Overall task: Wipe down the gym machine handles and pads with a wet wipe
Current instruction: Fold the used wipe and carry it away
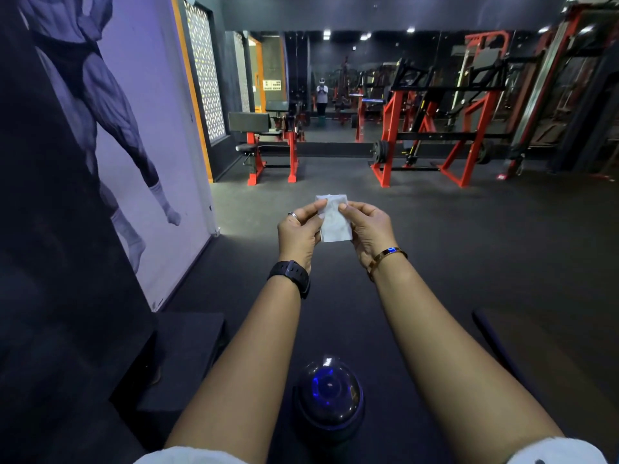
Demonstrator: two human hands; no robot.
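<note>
Wipe (335, 218), white and folded, is held up at chest height between both hands, well apart from any machine. Left hand (299, 232) pinches its left edge with thumb and fingers; a ring and a black watch (290, 275) show on that side. Right hand (369, 229) pinches the right edge; a gold bangle (387, 257) circles the wrist. Red-framed bench machine (268, 144) and rack (435, 128) stand across the dark floor (469, 246), before a mirror wall.

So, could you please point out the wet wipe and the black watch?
wet wipe (335, 222): head view, middle of the sheet.
black watch (290, 275): head view, on its face.
</note>
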